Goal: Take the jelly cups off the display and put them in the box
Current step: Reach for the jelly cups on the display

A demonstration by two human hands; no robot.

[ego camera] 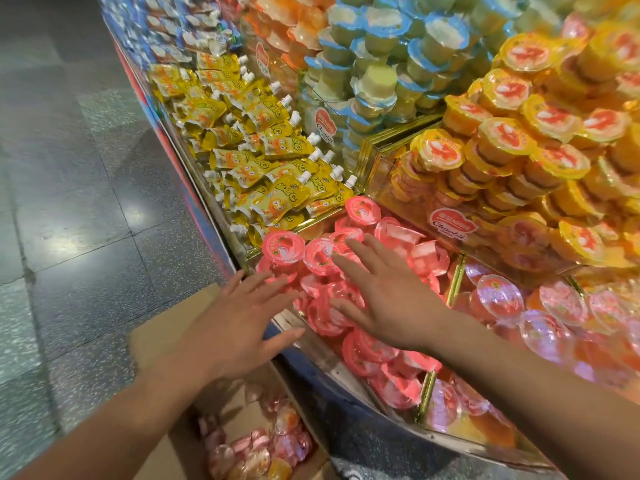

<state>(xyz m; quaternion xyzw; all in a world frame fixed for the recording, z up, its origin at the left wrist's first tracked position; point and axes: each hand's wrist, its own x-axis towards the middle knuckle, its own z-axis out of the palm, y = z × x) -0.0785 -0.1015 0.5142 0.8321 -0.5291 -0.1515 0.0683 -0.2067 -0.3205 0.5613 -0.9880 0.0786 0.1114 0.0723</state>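
Observation:
A heap of pink jelly cups (349, 237) fills the lowest front compartment of the display. My right hand (384, 303) hovers over the heap with fingers spread and straight, holding nothing; whether it touches the cups I cannot tell. My left hand (239, 327) reaches toward the heap's left edge, fingers also straight and empty, its fingertips near the cups. Below my left arm stands an open cardboard box (156, 341) on the floor. Several pink and orange jelly cups (256, 448) lie inside it.
Yellow spouted pouches (249, 147) fill the compartment up left. Yellow-lidded orange cups (540, 161) are stacked high at right, blue-lidded pale cups (391, 53) behind. Clear-lidded orange cups (540, 313) sit right of a gold divider (455, 285). Grey tiled floor (69, 202) lies left.

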